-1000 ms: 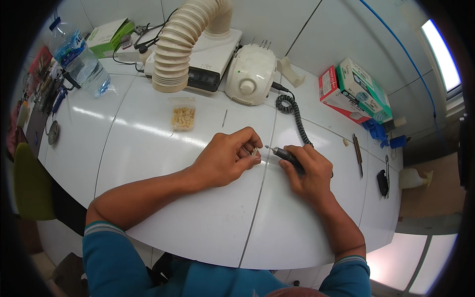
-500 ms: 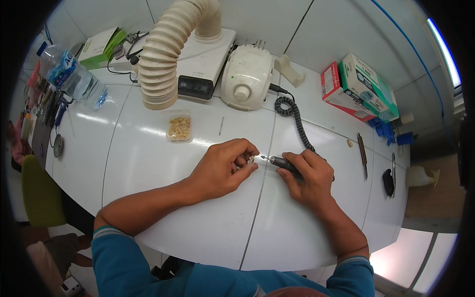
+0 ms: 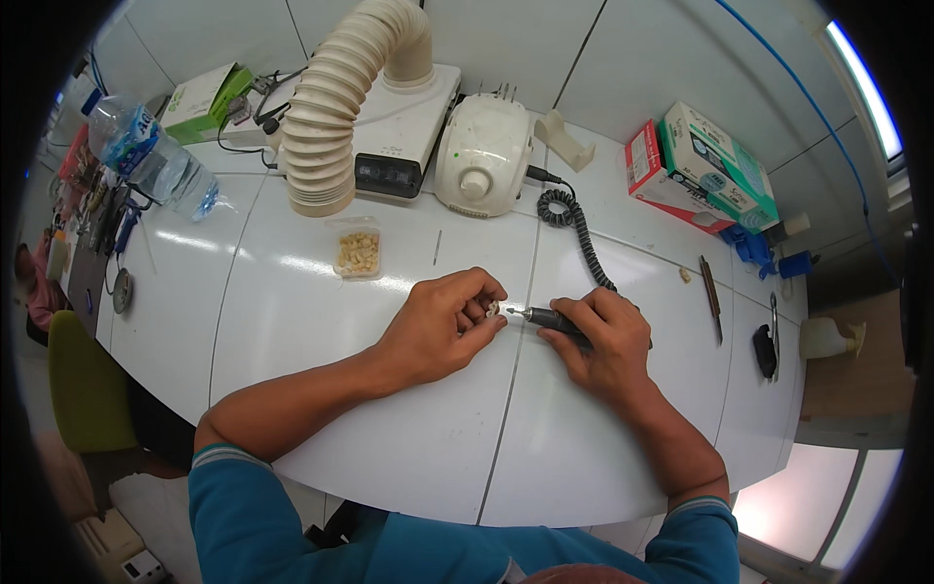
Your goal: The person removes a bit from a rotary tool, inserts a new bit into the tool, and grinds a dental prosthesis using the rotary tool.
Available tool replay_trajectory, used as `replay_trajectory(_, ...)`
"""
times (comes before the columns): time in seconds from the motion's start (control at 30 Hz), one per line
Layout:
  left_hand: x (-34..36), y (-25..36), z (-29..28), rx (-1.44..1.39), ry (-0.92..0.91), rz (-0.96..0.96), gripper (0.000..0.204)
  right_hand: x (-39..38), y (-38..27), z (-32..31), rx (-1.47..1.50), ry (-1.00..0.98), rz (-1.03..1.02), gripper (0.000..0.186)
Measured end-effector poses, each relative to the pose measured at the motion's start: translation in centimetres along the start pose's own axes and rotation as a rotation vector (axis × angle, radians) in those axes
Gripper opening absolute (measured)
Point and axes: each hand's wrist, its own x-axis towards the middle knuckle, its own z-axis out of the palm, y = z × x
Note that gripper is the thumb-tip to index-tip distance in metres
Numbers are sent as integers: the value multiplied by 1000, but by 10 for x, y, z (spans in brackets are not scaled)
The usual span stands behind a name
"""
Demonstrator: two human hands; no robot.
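Observation:
My left hand [image 3: 443, 316] is closed in a pinch on a small off-white tooth-like piece [image 3: 493, 309], partly hidden by the thumb and fingers. Gripped in my right hand [image 3: 608, 341] is a dark rotary handpiece [image 3: 556, 321], lying almost level and pointing left. Its pointed metal bur [image 3: 516, 311] is very close to the piece; whether they touch I cannot tell. A coiled black cord [image 3: 582, 234] runs from the handpiece to a cream control unit [image 3: 482, 161] with a round knob. Beyond my left hand sits a clear plastic box [image 3: 358, 255] of small cream-coloured pieces.
A ribbed extraction hose [image 3: 326, 127] hangs over the white table [image 3: 409, 457]. At the left lies a water bottle [image 3: 154, 156]. Stacked boxes [image 3: 705, 170], a brown pen-like tool [image 3: 712, 300] and a black-handled tool [image 3: 766, 352] are at the right.
The handpiece has shifted slightly left, with its bur nearer the tooth-like piece. My left hand has hardly moved. The whole view has shifted a little.

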Motion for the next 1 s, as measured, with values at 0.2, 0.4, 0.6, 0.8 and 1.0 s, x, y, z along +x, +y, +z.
replay_trajectory(0.2, 0, -8, 2, -27, 4, 16, 24, 1, 1, 2, -5, -7, -5, 35)
replay_trajectory(0.4, 0, -1, -2, -40, -22, -29, 26, 4, 2, 0, 9, -12, 26, 37)
replay_trajectory(0.6, 1, 0, -2, 0, 3, -12, 26, 3, 5, 1, 29, 1, 63, 37)
replay_trajectory(0.8, 1, -4, -1, 6, 6, 8, 27, 5, 6, 1, 42, 22, 45, 37)
replay_trajectory(1.0, 1, 0, -2, 26, 10, 2, 24, 4, 6, 2, 37, 25, 76, 37)
